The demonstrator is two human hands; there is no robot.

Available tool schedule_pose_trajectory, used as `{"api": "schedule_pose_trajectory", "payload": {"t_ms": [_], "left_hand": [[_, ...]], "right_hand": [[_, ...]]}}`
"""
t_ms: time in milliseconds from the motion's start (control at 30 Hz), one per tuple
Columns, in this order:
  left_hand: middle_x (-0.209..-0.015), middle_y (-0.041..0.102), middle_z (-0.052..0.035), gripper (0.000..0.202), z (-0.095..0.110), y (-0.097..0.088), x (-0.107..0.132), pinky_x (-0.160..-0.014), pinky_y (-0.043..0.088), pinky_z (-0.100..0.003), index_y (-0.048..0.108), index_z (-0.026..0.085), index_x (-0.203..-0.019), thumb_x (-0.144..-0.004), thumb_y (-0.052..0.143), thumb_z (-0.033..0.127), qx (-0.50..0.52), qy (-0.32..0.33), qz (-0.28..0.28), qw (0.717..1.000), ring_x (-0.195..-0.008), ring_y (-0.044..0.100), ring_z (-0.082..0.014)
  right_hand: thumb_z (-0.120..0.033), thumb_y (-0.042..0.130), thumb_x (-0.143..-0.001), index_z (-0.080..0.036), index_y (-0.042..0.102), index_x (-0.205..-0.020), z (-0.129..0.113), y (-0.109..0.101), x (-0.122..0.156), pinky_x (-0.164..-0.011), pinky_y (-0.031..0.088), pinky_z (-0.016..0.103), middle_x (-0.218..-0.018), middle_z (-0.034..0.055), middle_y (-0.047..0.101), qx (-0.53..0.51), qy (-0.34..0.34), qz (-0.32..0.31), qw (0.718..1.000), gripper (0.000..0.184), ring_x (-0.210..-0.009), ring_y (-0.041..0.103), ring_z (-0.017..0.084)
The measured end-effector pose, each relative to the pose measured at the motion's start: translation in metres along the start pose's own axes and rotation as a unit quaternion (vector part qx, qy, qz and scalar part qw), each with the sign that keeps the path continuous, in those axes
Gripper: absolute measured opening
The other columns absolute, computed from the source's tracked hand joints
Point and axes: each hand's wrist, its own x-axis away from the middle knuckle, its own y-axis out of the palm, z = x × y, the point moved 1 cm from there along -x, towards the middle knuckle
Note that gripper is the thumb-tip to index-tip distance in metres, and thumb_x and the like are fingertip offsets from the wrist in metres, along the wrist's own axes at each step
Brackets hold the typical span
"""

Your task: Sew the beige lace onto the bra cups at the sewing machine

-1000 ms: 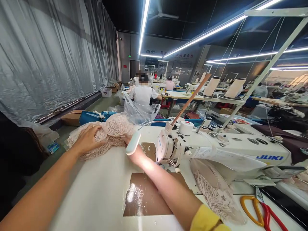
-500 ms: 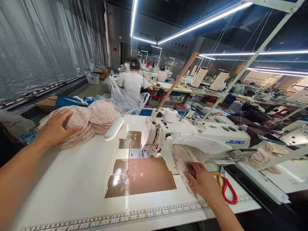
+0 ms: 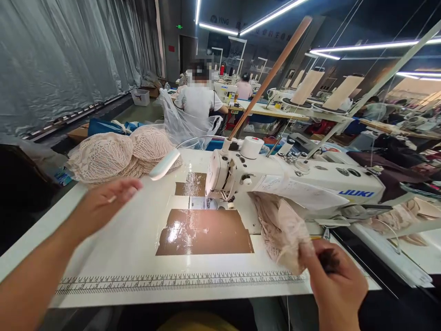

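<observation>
Beside the sewing machine (image 3: pixel 310 177), the right hand (image 3: pixel 336 280) pinches half-hidden lace (image 3: pixel 282 230); the left hand (image 3: pixel 98 207), blurred, hangs loose

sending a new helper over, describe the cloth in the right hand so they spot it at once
Start at the big white sewing machine. On its near side, right of the shiny brown sheet, find the right hand gripping a pale beige cloth. Unlike the lacy pile at the left of the table, it is held in a hand.

Silvery curtain (image 3: pixel 76 69), tube lights (image 3: pixel 273 16), dark doorway (image 3: pixel 188 50)
</observation>
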Motion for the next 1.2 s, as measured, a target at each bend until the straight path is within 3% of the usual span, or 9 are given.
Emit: {"api": "schedule_pose_trajectory", "payload": {"t_ms": [167,267,367,467,667,833,1000,1100,1200], "left_hand": [[-0.113,0.067,-0.0124,0.057,0.022,0.104,0.064,-0.085,0.051,-0.037,0.069,0.016,-0.108,-0.08,0.057,0.065,0.331,-0.149,-0.39,0.846,-0.1,0.062,-0.0251],[-0.082,0.068,-0.0065,0.046,0.03,0.153,0.091,-0.067,0.049,-0.025,0.071,0.013,-0.092,-0.076,0.068,0.056,0.427,-0.245,-0.433,0.755,-0.071,0.062,-0.0143],[-0.074,0.067,-0.0038,0.04,0.03,0.171,0.102,-0.06,0.045,-0.021,0.071,0.011,-0.088,-0.062,0.082,0.04,0.475,-0.28,-0.407,0.728,-0.063,0.059,-0.0121],[-0.071,0.066,-0.0028,0.034,0.024,0.159,0.102,-0.058,0.045,-0.021,0.071,0.012,-0.085,-0.06,0.082,0.032,0.462,-0.254,-0.413,0.742,-0.062,0.058,-0.0128],[-0.066,0.067,-0.0045,0.04,0.003,0.096,0.107,-0.05,0.042,-0.017,0.077,0.011,-0.086,-0.056,0.082,0.036,0.457,-0.206,-0.464,0.73,-0.053,0.054,-0.0099],[-0.061,0.067,-0.0037,0.038,0.008,0.05,0.112,-0.044,0.046,-0.025,0.077,0.022,-0.087,-0.058,0.082,0.045,0.469,-0.24,-0.302,0.795,-0.046,0.055,-0.0148],[-0.101,0.071,-0.0019,0.029,0.016,0.027,0.089,-0.082,0.055,-0.037,0.075,0.03,-0.09,-0.064,0.08,0.041,0.387,-0.147,-0.021,0.91,-0.091,0.066,-0.0275],[-0.119,0.066,-0.0053,0.024,0.008,0.032,0.072,-0.098,0.046,-0.039,0.074,0.023,-0.093,-0.075,0.073,0.04,0.293,-0.076,-0.026,0.953,-0.121,0.052,-0.0315],[-0.124,0.063,-0.0102,0.03,-0.001,0.049,0.064,-0.091,0.048,-0.038,0.075,0.017,-0.086,-0.08,0.067,0.045,0.218,-0.083,-0.145,0.961,-0.118,0.053,-0.0335]], "right_hand": [[-0.016,0.057,-0.083,-0.022,0.052,-0.072,-0.054,0.044,0.052,-0.052,0.038,0.021,-0.059,-0.0034,0.056,-0.189,-0.17,-0.337,0.907,0.013,-0.052,0.051,0.011],[-0.03,0.052,-0.091,-0.021,0.054,-0.073,-0.073,0.07,0.077,-0.049,0.037,0.019,-0.063,-0.0022,0.059,-0.308,-0.167,-0.453,0.82,0.02,-0.052,0.052,0.009],[-0.038,0.044,-0.097,-0.02,0.059,-0.072,-0.078,0.077,0.084,-0.047,0.036,0.016,-0.062,-0.0015,0.059,-0.357,-0.18,-0.519,0.755,0.035,-0.053,0.053,0.008],[-0.04,0.047,-0.097,-0.02,0.065,-0.081,-0.07,0.069,0.076,-0.045,0.034,0.016,-0.062,-0.0021,0.059,-0.364,-0.183,-0.522,0.749,0.031,-0.05,0.051,0.007],[-0.033,0.04,-0.099,-0.02,0.064,-0.097,-0.053,0.07,0.028,-0.056,0.045,0.024,-0.073,0.0025,0.065,-0.242,-0.04,-0.387,0.889,0.027,-0.058,0.058,0.013],[-0.024,0.037,-0.097,-0.022,0.061,-0.118,-0.072,0.129,0.001,-0.098,0.044,0.038,-0.114,0.0081,0.064,-0.111,-0.127,-0.472,0.865,0.032,-0.11,0.057,0.023],[-0.009,0.044,-0.084,-0.019,0.06,-0.12,-0.077,0.159,0.01,-0.1,0.041,0.04,-0.125,0.0104,0.059,-0.104,-0.23,-0.579,0.775,0.041,-0.117,0.051,0.023],[-0.019,0.037,-0.095,-0.019,0.057,-0.125,-0.07,0.143,0.016,-0.08,0.049,0.032,-0.093,0.0048,0.067,-0.202,-0.137,-0.627,0.74,0.036,-0.085,0.061,0.017],[-0.041,0.033,-0.101,-0.018,0.053,-0.133,-0.066,0.124,0.014,-0.075,0.047,0.031,-0.075,0.0012,0.061,-0.224,-0.043,-0.584,0.779,0.045,-0.07,0.058,0.016]]}}
